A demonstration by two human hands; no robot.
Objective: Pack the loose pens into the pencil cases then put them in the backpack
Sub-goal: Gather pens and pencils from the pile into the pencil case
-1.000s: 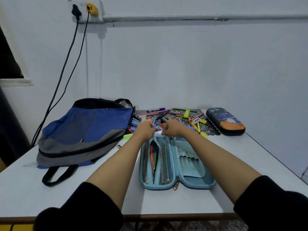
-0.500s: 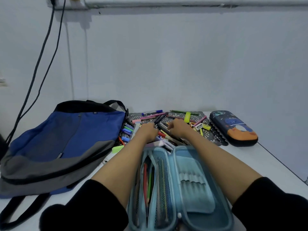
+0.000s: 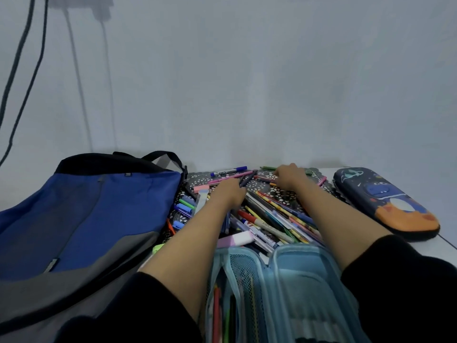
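We can't see the fingers of the left grip (image 3: pixel 230 195) or the right grip (image 3: pixel 289 178): both are turned away and sunk in the pens (image 3: pixel 279 214), so whether either has hold of one, no idea. The forearms (image 3: pixel 197 238) cover part of the pile too. The backpack (image 3: pixel 99 214) runs off the left and bottom edges, the open pencil case (image 3: pixel 304 273) is chopped at the bottom, its mesh contents a blur. The print on the marker (image 3: pixel 227 171) is too small to read.
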